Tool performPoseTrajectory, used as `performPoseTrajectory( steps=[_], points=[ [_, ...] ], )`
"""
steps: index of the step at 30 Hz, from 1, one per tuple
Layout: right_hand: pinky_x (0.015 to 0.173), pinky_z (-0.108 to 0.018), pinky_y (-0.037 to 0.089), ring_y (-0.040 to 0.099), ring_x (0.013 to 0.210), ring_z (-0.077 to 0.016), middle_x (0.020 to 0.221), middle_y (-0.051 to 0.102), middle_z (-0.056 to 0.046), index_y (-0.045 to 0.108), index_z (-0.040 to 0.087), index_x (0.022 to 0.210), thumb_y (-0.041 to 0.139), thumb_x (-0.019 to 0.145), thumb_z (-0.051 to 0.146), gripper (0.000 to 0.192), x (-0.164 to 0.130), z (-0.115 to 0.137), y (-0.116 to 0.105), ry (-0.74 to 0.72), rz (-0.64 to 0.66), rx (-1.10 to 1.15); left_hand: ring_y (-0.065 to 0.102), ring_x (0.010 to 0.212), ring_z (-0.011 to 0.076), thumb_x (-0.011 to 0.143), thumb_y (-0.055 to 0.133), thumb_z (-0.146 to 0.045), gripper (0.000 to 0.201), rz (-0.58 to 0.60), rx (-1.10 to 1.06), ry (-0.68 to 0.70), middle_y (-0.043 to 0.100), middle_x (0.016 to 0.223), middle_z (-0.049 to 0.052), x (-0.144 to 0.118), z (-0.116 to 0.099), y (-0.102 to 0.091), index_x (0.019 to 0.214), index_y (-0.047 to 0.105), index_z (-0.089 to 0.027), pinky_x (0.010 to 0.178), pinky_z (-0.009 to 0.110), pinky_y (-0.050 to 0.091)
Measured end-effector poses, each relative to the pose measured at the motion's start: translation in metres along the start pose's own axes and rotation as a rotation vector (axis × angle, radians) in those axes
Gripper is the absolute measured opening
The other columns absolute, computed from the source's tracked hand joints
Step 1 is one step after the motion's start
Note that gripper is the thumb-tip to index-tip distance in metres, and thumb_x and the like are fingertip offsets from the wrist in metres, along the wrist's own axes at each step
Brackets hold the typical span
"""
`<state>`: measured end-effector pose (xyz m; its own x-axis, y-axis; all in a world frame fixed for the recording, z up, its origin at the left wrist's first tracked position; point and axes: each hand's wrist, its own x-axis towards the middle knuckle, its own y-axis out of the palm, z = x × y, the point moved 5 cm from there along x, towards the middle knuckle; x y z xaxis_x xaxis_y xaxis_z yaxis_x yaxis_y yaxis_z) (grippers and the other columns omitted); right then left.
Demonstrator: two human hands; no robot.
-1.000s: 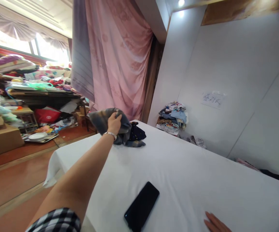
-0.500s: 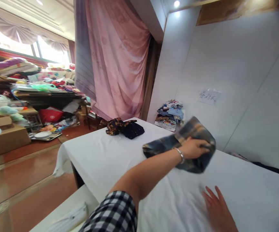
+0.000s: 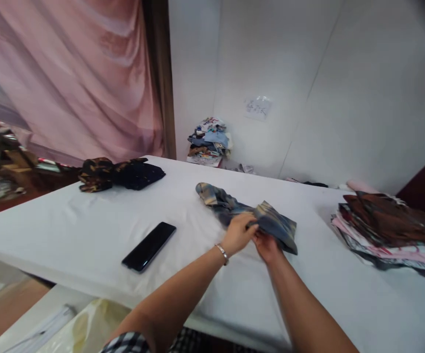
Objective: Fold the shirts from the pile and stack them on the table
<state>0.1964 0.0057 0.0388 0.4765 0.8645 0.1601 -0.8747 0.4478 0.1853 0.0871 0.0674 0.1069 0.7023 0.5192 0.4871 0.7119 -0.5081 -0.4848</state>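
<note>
A blue-and-tan plaid garment (image 3: 271, 223), partly folded and rumpled at its far left end, lies on the white-covered table. My left hand (image 3: 237, 233), with a silver bracelet at the wrist, pinches the garment's near edge. Close beside it, my right hand (image 3: 266, 246) is curled under the same edge, its fingers partly hidden by the cloth. The fingertips of both hands almost meet. What kind of garment it is, I cannot tell.
A black phone (image 3: 149, 246) lies left of my arms. Dark patterned clothes (image 3: 124, 174) sit at the table's far left. At the right stands a stack of folded clothes (image 3: 388, 225). Another clothes pile (image 3: 210, 139) is by the wall, beyond the table (image 3: 87, 240).
My view has turned right, bringing the phone and folded stack into sight. The plaid garment, lifted in my left hand before, now rests on the table. My right hand has joined on it.
</note>
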Motion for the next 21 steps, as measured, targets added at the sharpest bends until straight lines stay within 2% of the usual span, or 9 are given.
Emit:
performPoseTrajectory(
  steps=[2,5,7,10,13,17,19,21],
  points=[
    [0.095,-0.044,0.049,0.062,0.107,-0.0225,0.095,0.071,-0.005,0.063,0.020,0.092,0.048,0.092,0.052,0.036,0.002,-0.003,-0.003,0.045,-0.081,0.194,0.057,0.124,0.0234,0.086,0.058,-0.022,0.029,-0.062,0.146,-0.125,0.067,0.126,0.010,-0.001,0.021,-0.012,0.113,0.069,-0.020,0.111,0.042,0.040],
    [0.089,-0.044,0.054,0.067,0.088,-0.0203,0.081,0.069,-0.002,0.061,0.021,0.083,0.064,0.084,0.045,0.024,0.001,-0.007,0.001,0.209,-0.121,0.360,0.048,0.133,0.0279,0.085,0.060,-0.025,0.041,-0.007,0.426,-0.323,0.056,0.141,0.014,-0.004,0.049,-0.024,0.125,0.063,-0.018,0.111,0.043,0.038],
    [0.081,-0.040,0.057,0.070,0.084,-0.0205,0.081,0.069,-0.003,0.062,0.018,0.087,0.066,0.083,0.041,0.023,-0.006,-0.008,0.013,0.348,0.006,0.333,0.046,0.135,0.0284,0.086,0.059,-0.027,0.042,0.078,0.542,-0.372,0.054,0.143,0.014,-0.007,0.061,-0.026,0.127,0.061,-0.019,0.110,0.043,0.037],
    [0.069,-0.033,0.057,0.071,0.091,-0.0214,0.102,0.069,-0.006,0.062,0.011,0.111,0.061,0.087,0.038,0.036,-0.027,0.001,0.035,0.455,0.271,0.205,0.043,0.138,0.0262,0.089,0.054,-0.027,0.035,0.138,0.572,-0.341,0.055,0.143,0.011,-0.014,0.068,-0.025,0.122,0.064,-0.021,0.113,0.043,0.033],
    [0.064,-0.027,0.056,0.069,0.098,-0.0197,0.120,0.067,-0.008,0.061,0.010,0.120,0.063,0.085,0.035,0.043,-0.051,0.017,0.054,0.409,0.359,0.004,0.041,0.139,0.0246,0.091,0.051,-0.026,0.035,0.126,0.565,-0.299,0.054,0.145,0.011,-0.019,0.070,-0.025,0.123,0.064,-0.019,0.114,0.040,0.030],
    [0.072,-0.028,0.057,0.069,0.099,-0.0177,0.118,0.071,-0.005,0.065,0.017,0.121,0.065,0.085,0.035,0.041,-0.076,0.048,0.079,0.251,0.535,-0.203,0.043,0.137,0.0242,0.091,0.052,-0.025,0.033,0.087,0.557,-0.272,0.056,0.143,0.011,-0.021,0.073,-0.025,0.120,0.066,-0.019,0.113,0.039,0.031],
    [0.081,-0.034,0.056,0.069,0.099,-0.0188,0.116,0.072,-0.005,0.067,0.019,0.120,0.061,0.088,0.039,0.038,-0.070,0.069,0.075,0.125,0.487,-0.284,0.044,0.137,0.0246,0.090,0.052,-0.024,0.033,0.080,0.545,-0.260,0.057,0.141,0.012,-0.020,0.073,-0.024,0.119,0.066,-0.019,0.113,0.039,0.031],
    [0.090,-0.040,0.053,0.068,0.102,-0.0207,0.117,0.071,-0.005,0.068,0.020,0.119,0.057,0.090,0.041,0.037,-0.050,0.089,0.053,0.001,0.280,-0.466,0.045,0.136,0.0255,0.090,0.053,-0.024,0.032,0.077,0.536,-0.255,0.058,0.140,0.012,-0.020,0.073,-0.024,0.118,0.067,-0.018,0.113,0.039,0.032]
  ],
)
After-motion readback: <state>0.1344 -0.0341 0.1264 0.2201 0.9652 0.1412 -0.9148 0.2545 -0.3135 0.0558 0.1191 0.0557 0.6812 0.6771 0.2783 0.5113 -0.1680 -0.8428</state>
